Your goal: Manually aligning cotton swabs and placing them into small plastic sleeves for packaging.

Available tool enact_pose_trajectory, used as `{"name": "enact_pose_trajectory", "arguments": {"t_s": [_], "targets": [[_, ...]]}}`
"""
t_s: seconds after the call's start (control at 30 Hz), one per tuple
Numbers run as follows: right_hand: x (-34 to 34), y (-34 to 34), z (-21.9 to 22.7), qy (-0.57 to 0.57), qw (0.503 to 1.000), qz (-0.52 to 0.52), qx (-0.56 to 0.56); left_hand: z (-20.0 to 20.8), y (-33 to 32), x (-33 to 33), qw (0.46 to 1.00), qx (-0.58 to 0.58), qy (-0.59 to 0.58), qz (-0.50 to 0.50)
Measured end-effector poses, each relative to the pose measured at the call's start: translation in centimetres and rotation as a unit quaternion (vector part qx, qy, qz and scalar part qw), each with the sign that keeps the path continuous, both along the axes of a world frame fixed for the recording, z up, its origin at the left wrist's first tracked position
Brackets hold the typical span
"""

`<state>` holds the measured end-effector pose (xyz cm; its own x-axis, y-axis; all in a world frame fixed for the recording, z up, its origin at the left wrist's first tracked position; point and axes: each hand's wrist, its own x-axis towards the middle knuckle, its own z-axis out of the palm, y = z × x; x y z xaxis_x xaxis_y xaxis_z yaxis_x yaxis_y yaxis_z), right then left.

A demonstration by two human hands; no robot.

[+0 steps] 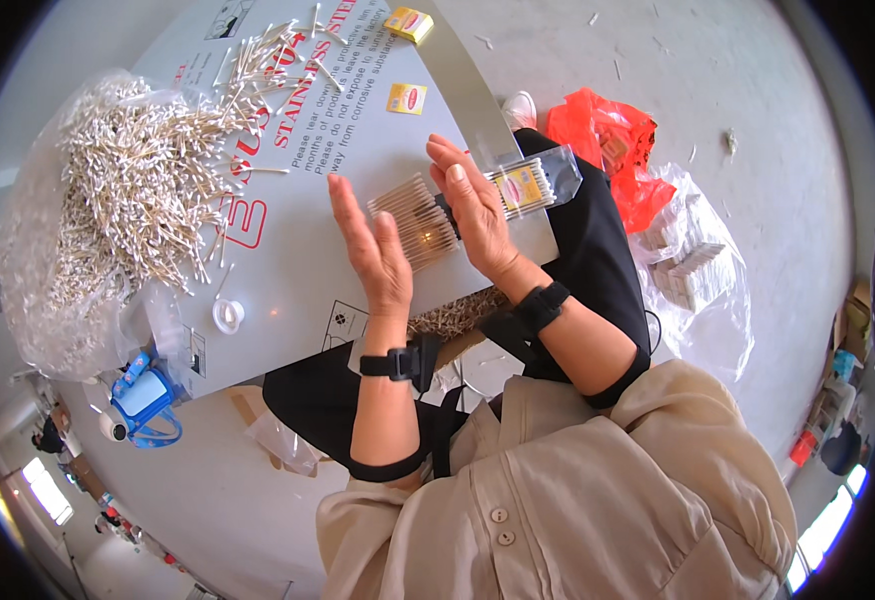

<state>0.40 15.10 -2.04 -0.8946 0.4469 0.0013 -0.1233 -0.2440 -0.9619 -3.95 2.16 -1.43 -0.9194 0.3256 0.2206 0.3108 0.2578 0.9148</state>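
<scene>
in the head view, the left hand (380, 266) and the right hand (479, 222) are both held open over the grey table (303, 265), fingers straight and palms turned toward each other — neither is closed around anything. between them lies a row of thin brown sticks (420, 218), set side by side; the left thumb overlaps its edge in the picture, and i cannot tell whether either hand touches it. just beyond the right hand is a clear packet of swabs with a yellow label (521, 187), at the table's edge. a yellow card (407, 98) lies past the fingertips, with a small yellow box (410, 25) farther off. to the left — a big heap of cotton swabs (143, 190) in a clear bag, with a small round tub (228, 316) near it.
</scene>
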Motion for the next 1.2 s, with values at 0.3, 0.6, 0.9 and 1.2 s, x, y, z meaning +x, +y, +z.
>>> {"name": "enact_pose_trajectory", "arguments": {"t_s": [0.3,0.6,0.9,1.2], "targets": [[6.2,0.2,1.8,-0.069,0.988,-0.088,-0.106,0.6,-1.3,4.9,0.871,-0.451,0.132,-0.145],[8.6,0.6,1.6,-0.197,0.977,0.044,0.069,1.2,-0.9,4.9,0.841,-0.499,0.14,-0.155],[8.9,2.0,3.1,-0.174,0.94,0.22,0.193,0.9,-0.1,4.0,0.812,-0.551,0.149,-0.124],[8.8,2.8,2.8,-0.18,0.906,0.32,0.21,1.2,-0.5,3.7,0.849,-0.502,0.138,-0.093]]}}
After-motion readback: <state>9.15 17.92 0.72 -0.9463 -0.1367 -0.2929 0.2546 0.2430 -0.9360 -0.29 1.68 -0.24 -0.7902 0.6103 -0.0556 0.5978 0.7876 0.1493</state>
